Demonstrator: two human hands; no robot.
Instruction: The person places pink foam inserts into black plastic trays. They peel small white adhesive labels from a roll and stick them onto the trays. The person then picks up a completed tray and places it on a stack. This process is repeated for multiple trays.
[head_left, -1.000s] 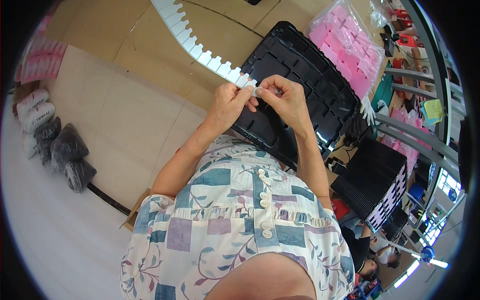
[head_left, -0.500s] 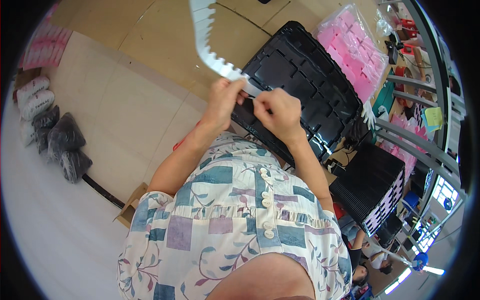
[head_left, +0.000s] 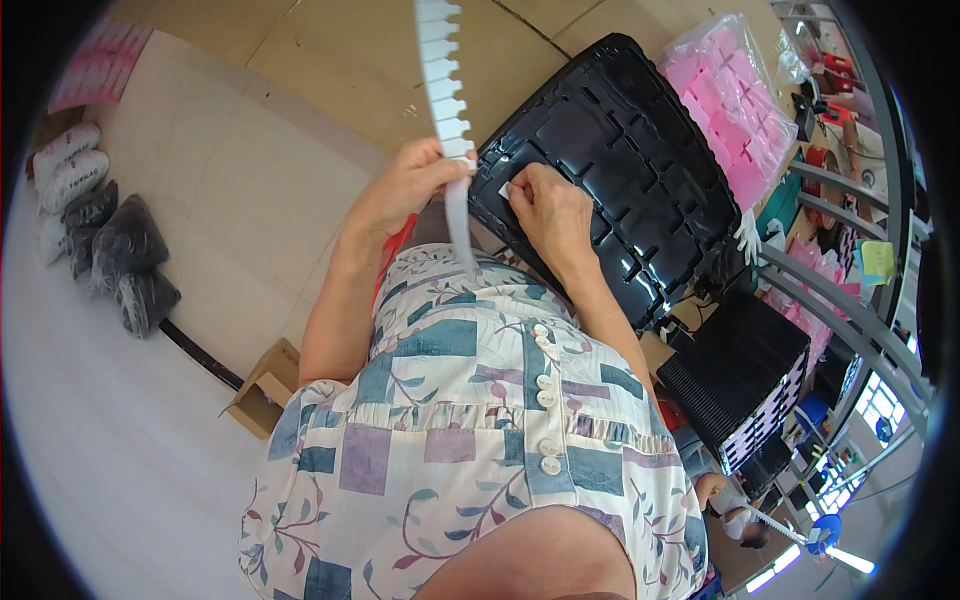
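Observation:
My left hand [head_left: 408,192] is closed on a long white strip [head_left: 437,70] with one notched edge, crossed by lines into segments. The strip runs up past the top of the view, and its lower end hangs down in front of my shirt. A black plastic tray [head_left: 640,125] with moulded compartments lies ahead of me, slightly to the right. Over its near left part, my right hand [head_left: 556,218] is pinched shut on a small white piece [head_left: 505,190], perhaps a label. Whether that piece touches the tray, I cannot tell.
Pink moulded trays in clear plastic [head_left: 725,110] lie beyond the black tray. To the right are a stack of black trays [head_left: 735,360], a white glove [head_left: 747,238] and grey metal rails [head_left: 835,285]. Wrapped bundles [head_left: 130,250] and a cardboard box [head_left: 262,390] sit at left.
My hands have moved apart. The left has drawn the strip leftward and the strip hangs straighter; the right now holds a small white piece over the tray's corner.

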